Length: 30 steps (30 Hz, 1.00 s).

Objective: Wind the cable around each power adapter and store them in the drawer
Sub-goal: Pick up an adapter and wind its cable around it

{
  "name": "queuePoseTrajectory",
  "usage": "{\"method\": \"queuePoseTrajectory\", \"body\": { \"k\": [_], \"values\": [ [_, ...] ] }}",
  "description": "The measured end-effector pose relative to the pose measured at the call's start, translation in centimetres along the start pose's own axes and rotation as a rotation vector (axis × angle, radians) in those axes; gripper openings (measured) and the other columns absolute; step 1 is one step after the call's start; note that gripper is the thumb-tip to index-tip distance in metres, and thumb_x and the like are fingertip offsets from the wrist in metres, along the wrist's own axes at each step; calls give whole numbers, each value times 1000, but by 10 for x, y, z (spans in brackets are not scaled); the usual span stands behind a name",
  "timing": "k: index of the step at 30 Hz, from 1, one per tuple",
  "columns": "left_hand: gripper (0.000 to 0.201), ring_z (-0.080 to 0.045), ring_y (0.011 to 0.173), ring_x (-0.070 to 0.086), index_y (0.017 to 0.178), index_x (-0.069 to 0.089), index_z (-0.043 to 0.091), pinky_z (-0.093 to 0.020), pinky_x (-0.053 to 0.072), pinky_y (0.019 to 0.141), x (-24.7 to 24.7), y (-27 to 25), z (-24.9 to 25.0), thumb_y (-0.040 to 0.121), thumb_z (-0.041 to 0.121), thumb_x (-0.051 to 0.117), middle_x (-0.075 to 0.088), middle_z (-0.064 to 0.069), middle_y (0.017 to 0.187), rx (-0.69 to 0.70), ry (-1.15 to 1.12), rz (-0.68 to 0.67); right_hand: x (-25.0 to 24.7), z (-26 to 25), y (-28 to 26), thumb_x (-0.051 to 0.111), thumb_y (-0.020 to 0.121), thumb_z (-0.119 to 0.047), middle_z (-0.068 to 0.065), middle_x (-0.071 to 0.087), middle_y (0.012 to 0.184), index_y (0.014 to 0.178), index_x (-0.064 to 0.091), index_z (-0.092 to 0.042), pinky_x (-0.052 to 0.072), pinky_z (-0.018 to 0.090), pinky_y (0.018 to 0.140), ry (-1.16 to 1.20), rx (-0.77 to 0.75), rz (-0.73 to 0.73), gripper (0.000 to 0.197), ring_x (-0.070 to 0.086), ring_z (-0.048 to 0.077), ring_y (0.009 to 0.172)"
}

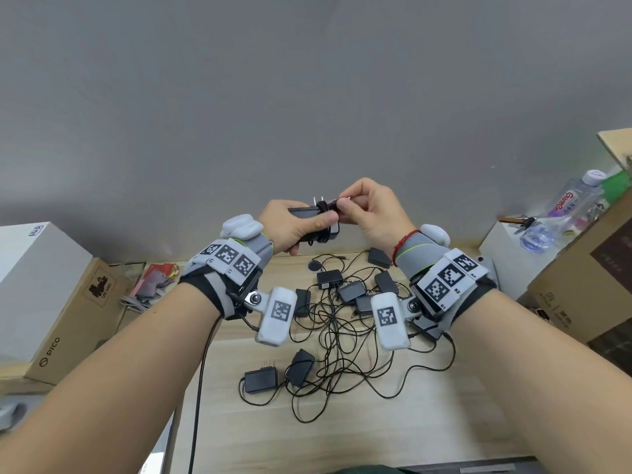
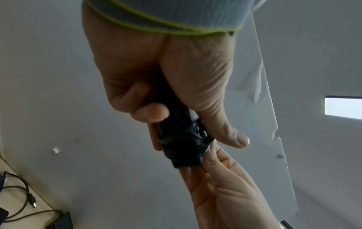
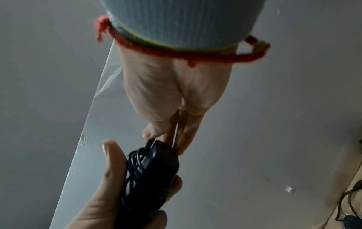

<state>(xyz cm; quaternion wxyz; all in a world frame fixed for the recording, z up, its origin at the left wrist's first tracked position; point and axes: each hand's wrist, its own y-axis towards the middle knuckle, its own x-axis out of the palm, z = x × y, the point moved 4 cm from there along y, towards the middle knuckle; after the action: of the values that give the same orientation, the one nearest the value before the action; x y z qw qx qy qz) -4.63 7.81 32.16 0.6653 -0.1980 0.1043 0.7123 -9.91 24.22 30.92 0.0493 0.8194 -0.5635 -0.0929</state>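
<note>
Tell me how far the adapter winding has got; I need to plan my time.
Done: nothing visibly stored; no drawer is in view. In hand: the left hand grips one adapter with its cable coiled around it, while the right hand pinches the cable end. Left: a pile of adapters with tangled, unwound cables lies on the desk.

I see both hands (image 1: 337,220) raised above the surface (image 1: 427,415), with open air around them up to the grey wall (image 1: 307,97). Directly below, a tangle of adapters and cables (image 1: 342,323) covers the middle. Bare wood lies near me. Boxes (image 1: 51,295) block the left; cartons (image 1: 581,285) and a bottle (image 1: 561,213) block the right.
</note>
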Motion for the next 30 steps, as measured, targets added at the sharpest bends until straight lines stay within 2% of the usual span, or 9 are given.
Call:
{"method": "queuePoseTrajectory", "body": {
  "k": [3,6,11,15,18,20,22,25,30],
  "values": [
    [51,-21,42,40,82,76,19,-23,33,42,7,-2,1,55,62,84,64,-1,63,0,31,-68,-4,1,0,57,96,-4,3,71,73,88,53,-14,58,26,63,-88,22,91,13,71,11,66],
    [48,-20,40,39,90,75,18,-21,33,40,11,-2,1,59,53,88,66,-4,67,-6,52,-79,-3,3,-1,57,97,-7,1,72,73,89,52,-16,55,24,56,-139,34,141,13,70,6,64],
    [32,-17,38,37,85,68,24,-22,31,40,7,1,-3,65,38,90,59,-4,63,-37,90,-11,-2,3,2,67,92,-11,12,72,77,95,56,-11,59,30,64,-47,92,34,12,71,17,70],
    [43,-18,40,37,92,72,17,-23,33,40,7,4,-7,61,42,91,61,-5,65,-33,80,-23,-4,6,4,73,86,-10,14,71,72,91,55,-12,61,38,73,-55,114,23,19,70,23,70],
    [61,-18,40,41,99,74,22,-22,36,41,13,2,-8,51,55,91,67,-2,64,-2,114,-80,-5,10,3,70,90,-11,7,70,67,90,52,-15,59,34,63,-87,144,119,18,69,17,62],
    [56,-15,36,44,98,74,24,-20,37,39,17,-1,-6,52,48,93,64,2,59,19,144,-99,-5,15,1,67,92,-10,5,69,67,90,50,-17,54,30,58,-69,182,196,18,66,10,58],
    [49,-13,34,46,97,73,23,-19,37,38,20,-1,-7,56,41,94,62,2,59,22,152,-117,-6,19,-3,67,92,-11,4,68,67,88,50,-18,53,29,57,-59,206,228,19,66,10,58],
    [49,-16,38,46,96,73,24,-21,38,40,23,0,-11,56,44,93,63,0,60,37,186,-153,-6,17,-9,68,92,-13,5,69,67,93,51,-15,50,25,51,-82,218,215,17,64,10,55],
    [41,-15,42,47,87,74,18,-26,41,43,34,3,-21,59,41,92,58,-1,59,42,206,-332,-9,17,-25,69,91,-15,5,68,62,95,50,-14,46,23,44,-169,187,197,20,59,15,49]
  ]
}}
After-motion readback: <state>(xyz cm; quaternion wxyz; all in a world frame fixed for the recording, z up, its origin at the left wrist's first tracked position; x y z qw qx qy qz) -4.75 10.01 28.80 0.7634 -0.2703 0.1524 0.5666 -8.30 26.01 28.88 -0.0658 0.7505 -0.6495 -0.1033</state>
